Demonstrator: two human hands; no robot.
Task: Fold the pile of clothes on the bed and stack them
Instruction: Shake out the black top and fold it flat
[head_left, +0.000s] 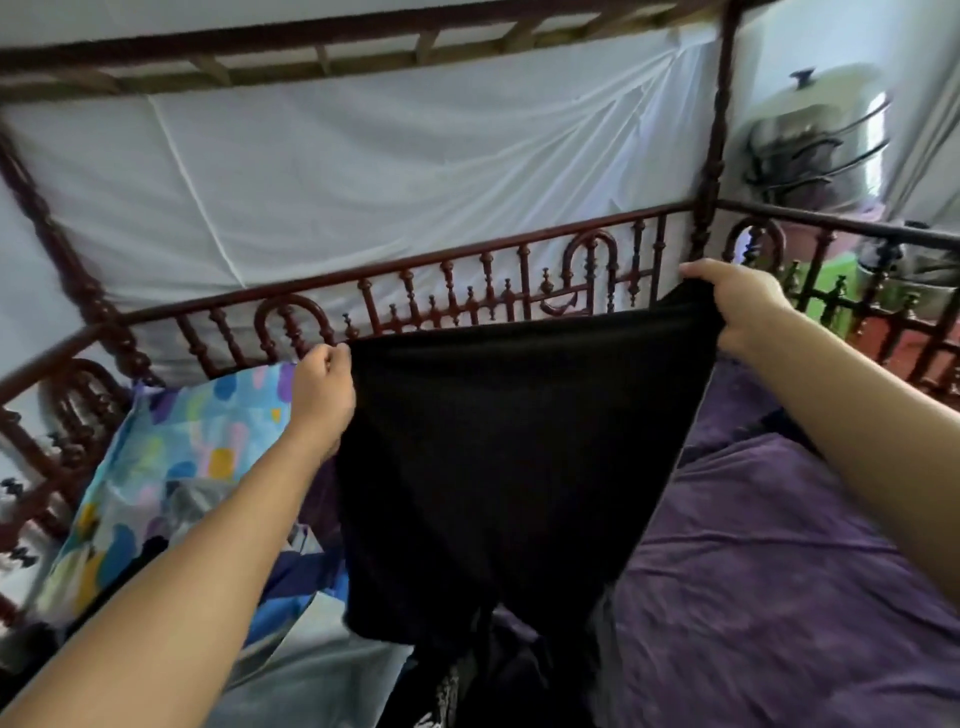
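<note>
A black garment hangs spread out in the air over the bed, stretched between my two hands. My left hand grips its upper left corner and my right hand grips its upper right corner, held higher. The cloth narrows downward and its lower end reaches a heap of dark clothes at the bottom middle. More loose clothes, grey and blue, lie to the left under my left forearm.
A purple sheet covers the bed on the right. A colourful patterned pillow lies at the left. Dark red carved wooden railings enclose the bed, with white cloth hung behind. A fan stands beyond the right corner post.
</note>
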